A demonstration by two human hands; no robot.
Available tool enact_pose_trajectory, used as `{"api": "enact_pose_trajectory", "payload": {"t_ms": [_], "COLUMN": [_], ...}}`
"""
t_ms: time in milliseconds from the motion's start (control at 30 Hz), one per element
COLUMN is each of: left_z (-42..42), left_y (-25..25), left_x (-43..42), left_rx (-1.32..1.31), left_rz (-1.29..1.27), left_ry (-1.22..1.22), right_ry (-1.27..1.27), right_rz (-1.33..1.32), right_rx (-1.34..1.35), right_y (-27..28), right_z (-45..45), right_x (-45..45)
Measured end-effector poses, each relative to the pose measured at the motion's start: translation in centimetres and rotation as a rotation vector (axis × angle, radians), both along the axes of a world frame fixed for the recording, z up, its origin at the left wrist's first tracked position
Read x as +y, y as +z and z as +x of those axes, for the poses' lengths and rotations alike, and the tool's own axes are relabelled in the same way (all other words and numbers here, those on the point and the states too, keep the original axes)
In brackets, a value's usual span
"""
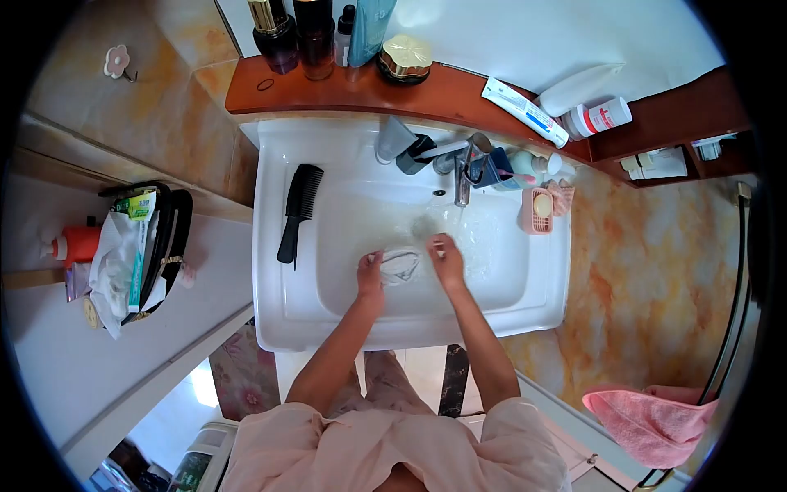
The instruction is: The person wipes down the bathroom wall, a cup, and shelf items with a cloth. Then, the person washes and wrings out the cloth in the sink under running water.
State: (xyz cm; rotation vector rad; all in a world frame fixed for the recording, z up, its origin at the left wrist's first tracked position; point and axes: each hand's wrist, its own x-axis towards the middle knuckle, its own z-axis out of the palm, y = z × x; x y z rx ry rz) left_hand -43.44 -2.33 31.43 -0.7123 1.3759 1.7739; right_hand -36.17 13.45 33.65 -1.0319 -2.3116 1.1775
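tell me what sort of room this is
Most likely a home bathroom: there is a white washbasin with a tap, a bar of soap in a pink dish on its edge, and a pink towel hanging at the lower right.

We are in a home bathroom: white glossy washbasin point(275, 246), long black comb point(296, 205), pink cloth towel point(656, 422).

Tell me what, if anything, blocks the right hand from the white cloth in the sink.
Nothing visible does. The right hand is close beside the white cloth; the faucet is farther back, not between them.
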Motion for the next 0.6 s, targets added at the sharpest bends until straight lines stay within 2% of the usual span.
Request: {"api": "enact_pose_trajectory", "payload": {"t_ms": [33,100,167,233,367,500,600], "left_z": [-0.1,0.0,0.5,0.7,0.1,0.0,-0.2], "left_y": [-0.6,-3.2,-7.7,-8.6,-4.8,-3.5,-2.5], "left_x": [-0.5,-1.3,-2.0,-2.2,-2.3,-2.5,-2.5], "left_rx": [0.029,0.089,0.225,0.283,0.204,0.151,0.155], "left_rz": [-0.047,-0.142,-0.195,-0.243,-0.248,-0.184,-0.051], "left_ry": [-0.035,-0.104,-0.185,-0.239,-0.279,-0.259,-0.279], "right_ry": [0.001,0.025,-0.042,-0.046,0.015,0.017,0.1], "right_rz": [0.02,-0.188,-0.228,-0.218,-0.219,-0.294,-0.32], "right_rx": [0.049,0.204,0.289,0.342,0.357,0.415,0.33], "right_y": [2.2,8.7,12.5,15.3,14.7,14.5,9.5], "right_z": [0.5,-0.2,-2.0,-4.4,-7.0,-7.1,-3.3], "right_x": [0.3,1.5,2.7,3.8,6.2,4.9,3.9]}}
